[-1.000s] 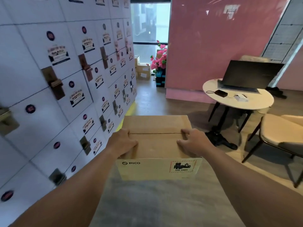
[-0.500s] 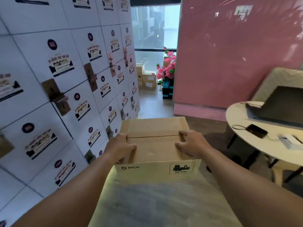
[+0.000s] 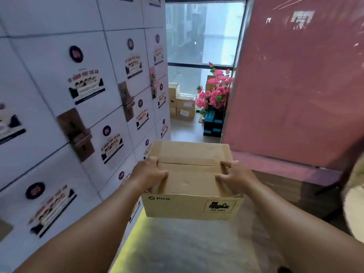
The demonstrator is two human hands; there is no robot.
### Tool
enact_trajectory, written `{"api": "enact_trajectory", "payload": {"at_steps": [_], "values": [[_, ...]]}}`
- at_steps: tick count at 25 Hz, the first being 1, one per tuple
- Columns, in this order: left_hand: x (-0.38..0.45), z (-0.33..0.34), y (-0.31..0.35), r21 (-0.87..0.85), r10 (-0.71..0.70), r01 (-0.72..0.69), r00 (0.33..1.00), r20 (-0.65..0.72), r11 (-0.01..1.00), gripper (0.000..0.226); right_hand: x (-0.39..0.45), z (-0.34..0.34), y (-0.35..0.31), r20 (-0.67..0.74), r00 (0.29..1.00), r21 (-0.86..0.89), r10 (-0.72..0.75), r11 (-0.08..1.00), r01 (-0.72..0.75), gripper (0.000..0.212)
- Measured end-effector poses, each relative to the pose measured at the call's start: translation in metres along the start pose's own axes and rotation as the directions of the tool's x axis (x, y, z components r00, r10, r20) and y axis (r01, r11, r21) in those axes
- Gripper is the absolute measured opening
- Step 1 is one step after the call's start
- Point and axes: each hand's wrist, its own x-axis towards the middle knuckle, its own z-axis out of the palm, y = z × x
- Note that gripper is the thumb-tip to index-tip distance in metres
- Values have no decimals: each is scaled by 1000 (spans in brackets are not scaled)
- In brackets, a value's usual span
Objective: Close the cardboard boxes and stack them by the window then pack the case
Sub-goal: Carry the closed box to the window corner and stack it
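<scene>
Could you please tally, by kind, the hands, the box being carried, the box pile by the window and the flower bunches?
Hands: 2 (left hand, right hand)
Carried cardboard box: 1
Box pile by the window: 1 (its boxes are too small to count)
Pink flower bunch: 1
Total: 5

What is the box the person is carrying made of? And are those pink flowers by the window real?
The box looks like plain brown cardboard, matte, with folded flaps meeting at a seam on top and print on its side. The pink flowers seem to be fake, maybe plastic or fabric: the pinks and greens are very bright and even. They are too far and blurry to be sure.
</scene>
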Motion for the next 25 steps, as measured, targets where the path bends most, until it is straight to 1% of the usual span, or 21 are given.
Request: {"api": "enact_trajectory", "payload": {"at_steps": [3, 7, 10, 12, 16, 19, 21, 25], "values": [[102, -3, 15, 13, 25, -26, 999, 21, 1000, 37, 96, -19, -3, 2, 1000, 5, 23, 1000, -23, 72], [233, 18, 27, 50, 16, -18, 999, 37, 999, 35, 223, -34, 8, -2, 999, 7, 35, 999, -35, 72], [344, 40, 42, 41, -13, 11, 999, 43, 999, 31, 336, -46, 24, 3, 1000, 24, 27, 999, -28, 72], [415, 48, 58, 35, -50, 48, 997, 59, 998, 28, 410, -62, 31, 41, 999, 18, 34, 999, -34, 72], [538, 48, 81, 72, -93, 90, 995, 30, 993, 32, 540, -96, 27, 92, 995, -2, 31, 1000, -31, 67], [634, 48, 84, 66, -122, 120, 992, 41, 991, 29, 639, -106, 19, 108, 994, 2, 14, 1000, -14, 66], [707, 55, 80, 54, -132, 129, 989, 62, 990, 29, 710, -108, 15, 110, 993, 15, 36, 999, -38, 66], [849, 68, 69, 41, -90, 87, 994, 68, 995, 32, 844, -108, 4, 94, 993, 27, 75, 997, -78, 64]]}}
